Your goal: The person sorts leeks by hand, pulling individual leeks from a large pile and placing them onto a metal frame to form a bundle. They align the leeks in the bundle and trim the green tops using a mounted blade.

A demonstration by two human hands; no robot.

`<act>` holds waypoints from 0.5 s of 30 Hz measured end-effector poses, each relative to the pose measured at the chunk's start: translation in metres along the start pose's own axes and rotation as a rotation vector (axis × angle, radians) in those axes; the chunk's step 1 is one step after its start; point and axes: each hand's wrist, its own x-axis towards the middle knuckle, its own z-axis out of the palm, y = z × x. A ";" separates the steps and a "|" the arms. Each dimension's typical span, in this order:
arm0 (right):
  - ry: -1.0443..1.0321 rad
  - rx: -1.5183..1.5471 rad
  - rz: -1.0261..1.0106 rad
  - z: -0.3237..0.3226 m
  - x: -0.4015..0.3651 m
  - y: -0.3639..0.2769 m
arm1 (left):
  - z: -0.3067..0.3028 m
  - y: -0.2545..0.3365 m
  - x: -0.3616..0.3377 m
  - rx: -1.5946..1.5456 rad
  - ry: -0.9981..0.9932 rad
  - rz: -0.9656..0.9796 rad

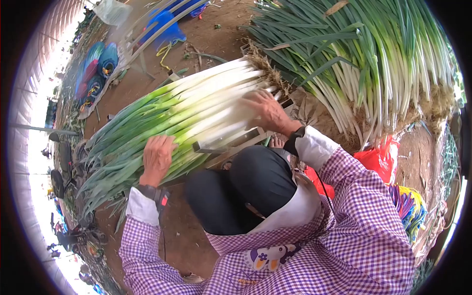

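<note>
A wide bundle of long green onions (196, 105) lies across a metal frame (231, 140) in front of my knees, its white stems and roots to the right and its green leaves fanning out to the left. My left hand (158, 153) rests on the leaves near the pale green part, fingers curled round some of them. Over the white stems near the roots is my right hand (268, 112), its fingers smeared by motion. Brown roots (265, 69) hang together at the right end of the bundle.
A large heap of green onions (378, 64) lies at the upper right, roots toward me. Beside my right arm are a red plastic bag (381, 157) and a bunch of coloured ties (408, 209). Blue plastic (164, 29) and rolled netting (107, 60) lie on the dirt at upper left.
</note>
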 end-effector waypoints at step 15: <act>0.107 0.087 0.048 0.025 -0.006 0.013 | 0.038 0.032 -0.019 0.350 0.223 -0.154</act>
